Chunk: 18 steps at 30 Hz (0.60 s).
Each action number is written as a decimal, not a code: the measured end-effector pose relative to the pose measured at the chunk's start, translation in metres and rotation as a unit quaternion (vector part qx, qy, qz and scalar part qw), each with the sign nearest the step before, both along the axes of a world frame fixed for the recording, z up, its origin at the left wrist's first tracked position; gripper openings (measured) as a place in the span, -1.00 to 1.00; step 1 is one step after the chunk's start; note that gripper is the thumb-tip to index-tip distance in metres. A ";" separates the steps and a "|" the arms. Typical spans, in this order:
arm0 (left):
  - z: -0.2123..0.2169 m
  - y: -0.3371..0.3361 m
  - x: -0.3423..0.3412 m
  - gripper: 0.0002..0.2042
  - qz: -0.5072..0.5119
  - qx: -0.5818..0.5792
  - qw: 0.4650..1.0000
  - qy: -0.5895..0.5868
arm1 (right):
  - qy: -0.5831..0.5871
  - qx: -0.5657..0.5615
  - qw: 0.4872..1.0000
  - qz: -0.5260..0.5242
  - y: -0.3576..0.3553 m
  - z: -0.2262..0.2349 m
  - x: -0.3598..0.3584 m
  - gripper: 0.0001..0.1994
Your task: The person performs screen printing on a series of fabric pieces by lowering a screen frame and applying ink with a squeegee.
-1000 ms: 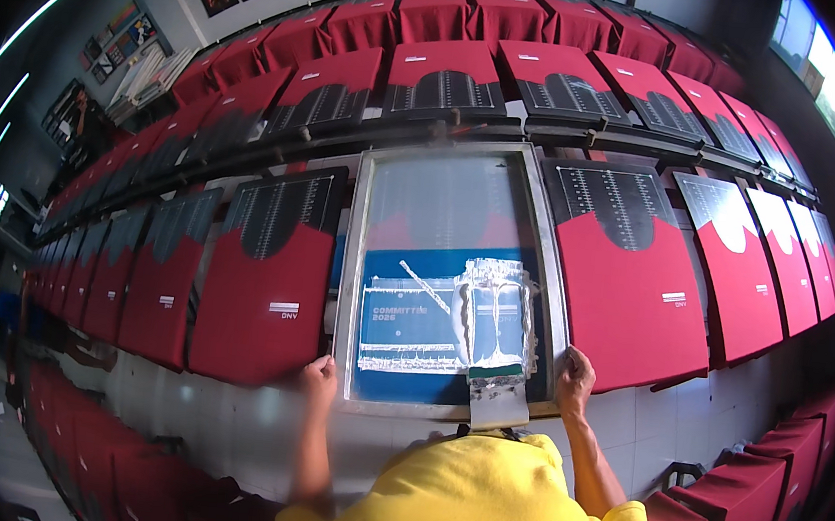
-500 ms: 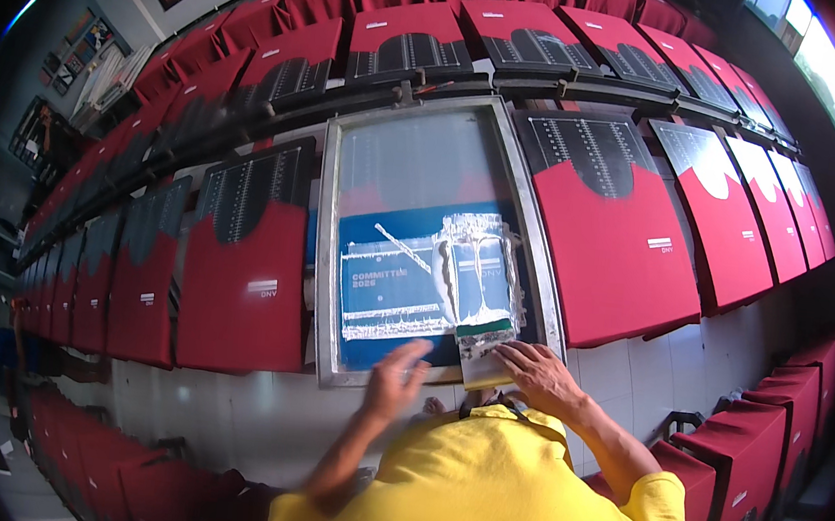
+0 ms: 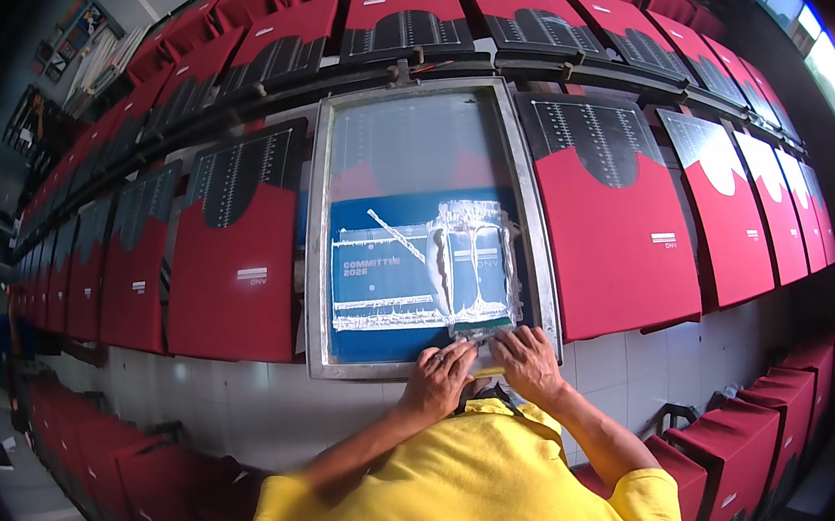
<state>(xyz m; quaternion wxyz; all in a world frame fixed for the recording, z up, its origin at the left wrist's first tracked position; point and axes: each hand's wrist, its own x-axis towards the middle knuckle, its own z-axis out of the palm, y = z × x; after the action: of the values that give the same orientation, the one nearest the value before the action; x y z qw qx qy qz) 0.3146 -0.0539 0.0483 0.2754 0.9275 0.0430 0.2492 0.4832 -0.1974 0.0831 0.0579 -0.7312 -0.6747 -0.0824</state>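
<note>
A silkscreen frame (image 3: 317,251) with pale mesh and a blue stencil (image 3: 364,291) lies in front of me. Thick white ink (image 3: 482,212) lies in streaks over the stencil's right part. Near the screen's close edge, a squeegee (image 3: 485,365) with a green blade rests on the mesh behind the ink. My left hand (image 3: 441,375) is closed on the squeegee's left side, fingers bent over its top. On the right side my right hand (image 3: 528,365) grips it the same way. Both hands partly hide the squeegee.
Red shirts lie on black printing boards on both sides, such as one at left (image 3: 232,303) and one at right (image 3: 620,250). Behind the screen runs a dark rail (image 3: 355,79), with more shirt-covered boards beyond it. Further red-covered boards (image 3: 754,423) stand at the lower right.
My left hand has come in from the left and taken hold of the squeegee. My right hand stays on it. The whole view has shifted slightly.
</note>
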 end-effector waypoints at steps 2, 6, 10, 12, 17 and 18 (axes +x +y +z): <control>-0.005 0.012 0.018 -0.60 0.024 0.031 0.999 -0.022 | -0.002 0.013 1.000 -0.013 0.017 -0.005 0.018 -0.65; -0.003 0.070 0.069 -0.64 0.037 0.064 0.996 -0.054 | -0.028 -0.002 0.999 -0.046 0.080 0.016 0.059 -0.70; 0.019 0.127 0.124 -0.74 0.038 0.029 0.998 -0.044 | -0.011 0.005 0.998 -0.066 0.140 0.027 0.117 -0.77; 0.023 0.147 0.141 -0.77 0.049 0.016 0.996 -0.078 | 0.009 -0.009 0.997 -0.072 0.162 0.042 0.133 -0.79; 0.053 0.110 0.099 -0.67 0.064 0.009 0.995 -0.072 | -0.034 0.043 0.998 -0.002 0.129 0.071 0.103 -0.73; 0.054 0.091 0.083 -0.60 0.072 0.013 0.994 -0.080 | -0.027 0.009 1.000 -0.010 0.109 0.078 0.083 -0.68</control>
<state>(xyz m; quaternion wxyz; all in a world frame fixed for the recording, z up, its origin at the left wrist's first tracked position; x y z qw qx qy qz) 0.3974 0.0368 0.1024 0.2468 0.9027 0.0842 0.3422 0.5659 -0.0883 0.1611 0.0454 -0.7350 -0.6677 -0.1091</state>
